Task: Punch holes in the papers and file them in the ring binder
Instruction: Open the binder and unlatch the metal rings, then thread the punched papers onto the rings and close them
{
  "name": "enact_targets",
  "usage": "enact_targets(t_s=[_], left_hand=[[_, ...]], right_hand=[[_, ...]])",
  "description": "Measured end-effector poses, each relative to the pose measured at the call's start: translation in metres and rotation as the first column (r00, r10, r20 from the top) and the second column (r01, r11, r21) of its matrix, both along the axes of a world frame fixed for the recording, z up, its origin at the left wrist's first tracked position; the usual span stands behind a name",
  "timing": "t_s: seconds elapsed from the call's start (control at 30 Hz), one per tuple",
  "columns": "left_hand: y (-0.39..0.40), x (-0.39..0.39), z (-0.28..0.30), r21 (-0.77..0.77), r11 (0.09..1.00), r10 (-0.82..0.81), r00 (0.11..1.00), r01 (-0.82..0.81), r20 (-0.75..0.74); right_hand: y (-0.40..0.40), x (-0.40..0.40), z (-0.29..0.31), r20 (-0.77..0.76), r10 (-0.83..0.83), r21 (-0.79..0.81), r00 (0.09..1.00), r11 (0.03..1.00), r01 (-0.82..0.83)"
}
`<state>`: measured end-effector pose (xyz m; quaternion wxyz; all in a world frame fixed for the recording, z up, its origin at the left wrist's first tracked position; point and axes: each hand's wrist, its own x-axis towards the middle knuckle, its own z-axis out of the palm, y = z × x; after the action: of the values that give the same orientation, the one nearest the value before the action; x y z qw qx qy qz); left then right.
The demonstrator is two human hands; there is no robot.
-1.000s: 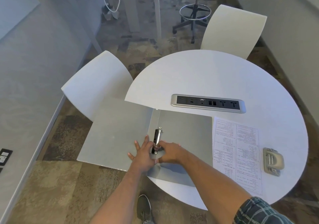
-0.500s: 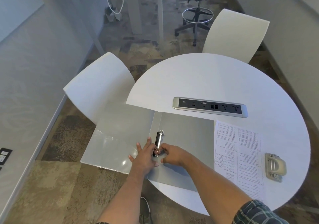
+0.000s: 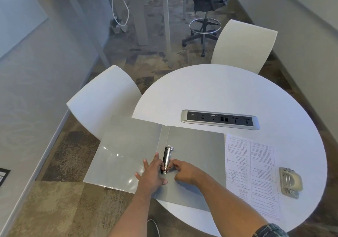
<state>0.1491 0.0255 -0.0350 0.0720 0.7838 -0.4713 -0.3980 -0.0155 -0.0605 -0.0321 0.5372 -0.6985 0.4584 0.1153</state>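
Ring binder [image 3: 192, 163], grey, lying open across the left edge of the round white table [image 3: 228, 94]; left cover overhanging that edge, above the floor and partly over a white chair [image 3: 102, 99], right cover flat on the tabletop. Spine, and with it the long axis of the ring mechanism [image 3: 167, 158], running from the near edge toward the far edge, tilted slightly right at the far end. Near end of the mechanism hidden between the two hands; open or closed state of the rings not legible.

Left hand [image 3: 150, 172] flat on the binder just left of the mechanism, fingers straight and spread, pressing. Right hand [image 3: 184, 171] with fingers curled, fingertips at the near ring; actual pinch hidden by the hand itself, so grip on the ring uncertain.

Compared with half a second before: both hands in the same places on the binder, binder unmoved; view tipped upward, bringing in a second table and more of the black swivel chair [image 3: 206, 4].

Printed papers [image 3: 250, 172] just right of the binder, long axis also near-to-far, text too small to read. Hole punch [image 3: 289, 182] beside them toward the right edge. Power socket strip [image 3: 220, 119] set into the tabletop beyond the binder. Second white chair [image 3: 243, 45] at the far edge. Plaid sleeve [image 3: 268, 231] cut off at the bottom of the view.
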Motion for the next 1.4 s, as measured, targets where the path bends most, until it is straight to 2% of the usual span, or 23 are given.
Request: enact_targets(t_s=[0.1,0.17,0.27,0.37,0.53,0.7,0.8,0.93,1.1,1.23,1.4], left_hand=[[-0.002,-0.007,0.007,0.029,1.000,-0.010,0.998,0.008,0.065],[-0.002,-0.012,0.009,0.047,0.999,-0.027,0.989,0.020,0.148],[0.000,-0.026,0.012,0.025,0.999,-0.038,0.943,0.031,0.331],[0.006,-0.049,0.019,-0.062,0.989,-0.086,0.870,0.132,0.486],[0.010,-0.094,0.025,-0.249,0.922,-0.147,0.864,0.296,0.482],[-0.001,-0.138,0.038,-0.226,0.885,-0.336,0.895,0.406,0.295],[-0.003,-0.161,0.044,-0.206,0.854,-0.421,0.867,0.478,0.264],[-0.003,-0.186,0.037,-0.143,0.801,-0.528,0.799,0.581,0.286],[-0.002,-0.202,0.025,0.072,0.755,-0.641,0.710,0.652,0.291],[-0.006,-0.209,0.024,0.143,0.738,-0.670,0.690,0.659,0.275],[-0.010,-0.211,0.027,0.192,0.714,-0.697,0.658,0.673,0.284]], right_hand=[[0.002,-0.001,0.000,0.014,0.008,-0.019,1.000,1.000,-0.008],[0.003,-0.006,0.004,0.033,0.073,-0.040,0.997,0.997,-0.071],[0.008,-0.021,0.013,-0.003,0.263,-0.184,0.965,0.948,-0.259],[0.011,-0.044,0.012,-0.005,0.277,-0.333,0.961,0.906,-0.263],[0.016,-0.096,0.019,-0.003,0.148,-0.491,0.989,0.861,-0.130],[0.034,-0.160,0.016,-0.010,-0.216,-0.559,0.976,0.811,0.174],[0.047,-0.194,0.012,-0.022,-0.405,-0.560,0.914,0.762,0.324],[0.061,-0.223,0.010,-0.118,-0.545,-0.579,0.830,0.717,0.389],[0.072,-0.242,0.006,-0.299,-0.668,-0.608,0.682,0.684,0.403],[0.072,-0.252,0.006,-0.359,-0.741,-0.576,0.567,0.654,0.490],[0.061,-0.254,0.007,-0.345,-0.856,-0.479,0.385,0.513,0.712]])
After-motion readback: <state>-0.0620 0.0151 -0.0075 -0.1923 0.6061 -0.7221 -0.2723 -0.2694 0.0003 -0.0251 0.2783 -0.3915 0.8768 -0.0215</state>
